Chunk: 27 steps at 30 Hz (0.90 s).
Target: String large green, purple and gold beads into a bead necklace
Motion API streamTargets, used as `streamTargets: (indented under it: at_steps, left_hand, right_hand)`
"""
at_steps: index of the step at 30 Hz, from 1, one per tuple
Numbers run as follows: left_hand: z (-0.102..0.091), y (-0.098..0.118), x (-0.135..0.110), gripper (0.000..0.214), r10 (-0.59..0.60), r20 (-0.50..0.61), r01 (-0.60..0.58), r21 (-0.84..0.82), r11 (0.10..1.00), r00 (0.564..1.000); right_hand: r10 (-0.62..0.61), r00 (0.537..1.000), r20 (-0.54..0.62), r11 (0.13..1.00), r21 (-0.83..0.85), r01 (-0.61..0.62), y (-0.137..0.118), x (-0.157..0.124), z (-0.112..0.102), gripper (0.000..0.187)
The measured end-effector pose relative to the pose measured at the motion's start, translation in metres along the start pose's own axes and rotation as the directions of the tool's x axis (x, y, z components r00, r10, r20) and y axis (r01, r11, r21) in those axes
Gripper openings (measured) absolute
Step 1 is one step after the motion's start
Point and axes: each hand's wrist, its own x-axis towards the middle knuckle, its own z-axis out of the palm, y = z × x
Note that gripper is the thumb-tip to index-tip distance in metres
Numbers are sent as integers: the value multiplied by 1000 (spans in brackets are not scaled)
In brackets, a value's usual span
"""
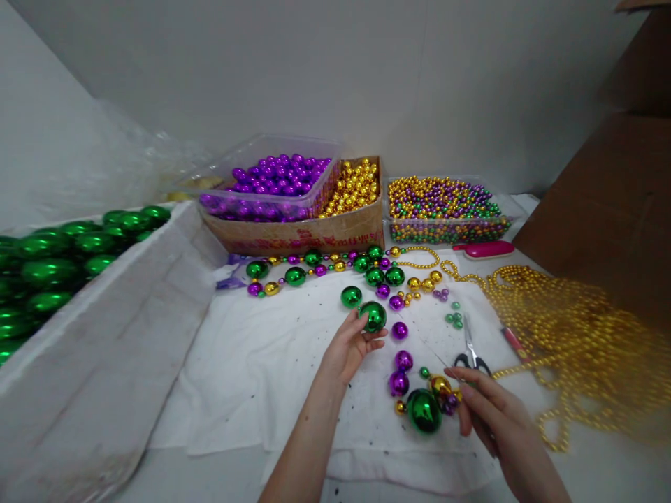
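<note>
My left hand (pixel 351 346) is closed on a large shiny green ball bead (pixel 373 316), held with the fingertips over the white cloth (pixel 235 377). Just beyond it lies another green bead (pixel 351 297). My right hand (pixel 490 412) pinches a thin needle-like wire (pixel 436 355) that points up and left. Close beside those fingers is a cluster with a large green bead (pixel 424 411), a gold bead (pixel 439 385) and small purple ones. Several loose purple beads (pixel 399 330) form a rough column between my hands. Black-handled scissors (pixel 470 347) rest beyond my right hand.
A white box (pixel 105 377) of large green beads stands left. At the back are a plastic bin (pixel 251 209) of purple beads, a carton (pixel 293 236) with gold beads and a tray (pixel 445 230) of mixed small beads. Gold bead strands (pixel 592 342) pile up right, below brown cardboard (pixel 602 188).
</note>
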Motion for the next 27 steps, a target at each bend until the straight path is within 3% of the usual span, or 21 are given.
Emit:
streamTargets:
  at_steps: [3, 12, 16, 22, 27]
  left_hand:
    - [2, 1, -4, 44, 35, 39, -37, 39, 999, 999]
    - [-2, -5, -1, 26, -8, 18, 10, -109, 994, 1000]
    - [-3, -3, -5, 36, 31, 54, -25, -94, 995, 998]
    - [-1, -1, -2, 30, -45, -59, 35, -164, 986, 997]
    - [-2, -6, 2, 19, -25, -118, -8, -274, 962, 993]
  right_hand:
    - [0, 1000, -24, 1000, -18, -1, -1, -2, 2, 52]
    - [25, 999, -19, 999, 24, -25, 0, -6, 7, 47]
    - [-8, 1000, 1, 999, 34, 8, -1, -6, 3, 42]
    - [30, 996, 86, 997, -67, -24, 4, -12, 11, 48]
    - [10, 991, 132, 988, -152, 11, 13, -20, 21, 50]
